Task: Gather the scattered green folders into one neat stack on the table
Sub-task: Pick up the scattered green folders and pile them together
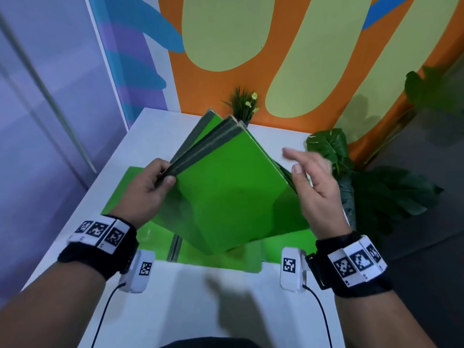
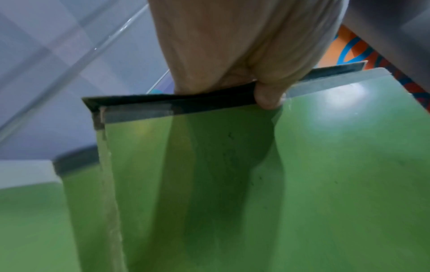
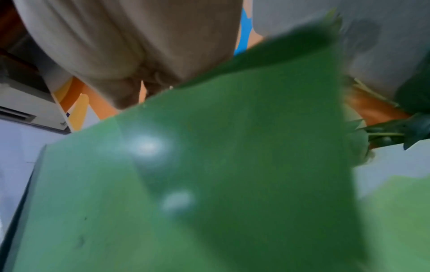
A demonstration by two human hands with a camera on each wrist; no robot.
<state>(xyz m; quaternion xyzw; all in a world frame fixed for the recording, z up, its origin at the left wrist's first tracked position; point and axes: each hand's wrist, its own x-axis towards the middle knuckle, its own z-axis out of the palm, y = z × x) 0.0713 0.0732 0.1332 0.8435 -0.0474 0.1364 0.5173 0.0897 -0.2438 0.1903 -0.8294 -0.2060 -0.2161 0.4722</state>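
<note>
A bundle of several green folders [image 1: 226,187] stands tilted above the white table [image 1: 155,136], its dark spines fanned out at the top left. My left hand [image 1: 153,182] grips the spines, thumb on the front cover, as the left wrist view shows with the thumb [image 2: 267,97] over the dark spine edge [image 2: 163,103]. My right hand [image 1: 311,172] is at the bundle's right edge with fingers straight and spread, blurred. The right wrist view shows the green cover [image 3: 232,165] close up. More green folders [image 1: 130,187] lie flat on the table beneath.
A small potted plant [image 1: 244,104] stands at the table's far edge behind the folders. A large leafy plant [image 1: 371,182] is off the table's right side. An orange patterned wall [image 1: 288,59] rises behind. A flat folder reaches the near middle [image 1: 251,257].
</note>
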